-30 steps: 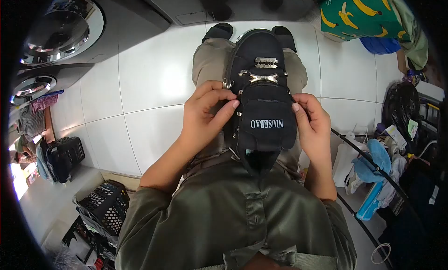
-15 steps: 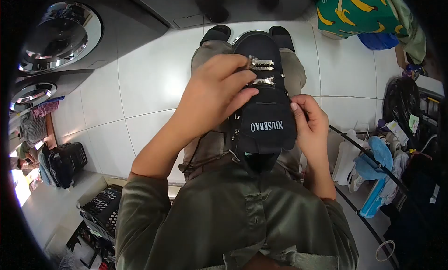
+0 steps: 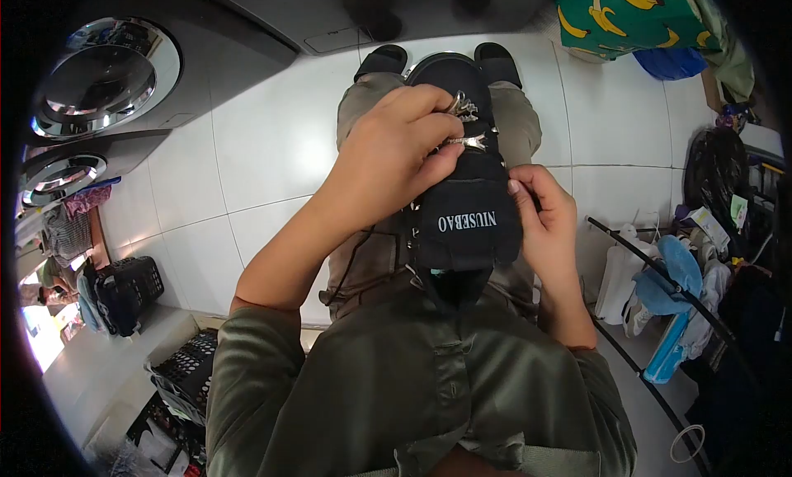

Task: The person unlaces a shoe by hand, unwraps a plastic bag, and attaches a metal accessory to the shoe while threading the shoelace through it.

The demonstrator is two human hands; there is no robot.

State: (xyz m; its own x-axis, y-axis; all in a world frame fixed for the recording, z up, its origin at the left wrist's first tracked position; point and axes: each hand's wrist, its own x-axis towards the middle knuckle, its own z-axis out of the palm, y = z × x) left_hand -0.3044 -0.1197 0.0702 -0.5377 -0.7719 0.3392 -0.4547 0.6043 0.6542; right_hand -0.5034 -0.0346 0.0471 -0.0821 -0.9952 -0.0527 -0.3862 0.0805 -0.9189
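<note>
Shoe (image 3: 476, 166), just one, black, matte and round-toed, sits lengthwise between our two trousered legs (image 3: 518, 122). Our left hand (image 3: 396, 143) curls over it, whether gripping anything we cannot tell; our right hand (image 3: 544, 209) pinches its edge. One row of white capitals (image 3: 468, 222) crosses the tongue (image 3: 470, 197); two shiny silver metal ornaments (image 3: 474, 141) sit at our left fingertips (image 3: 450, 154).

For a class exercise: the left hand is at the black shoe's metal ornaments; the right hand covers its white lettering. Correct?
No: the head view shows the right hand at the edge of the black shoe, white lettering uncovered. The left hand is at the metal ornaments.
</note>
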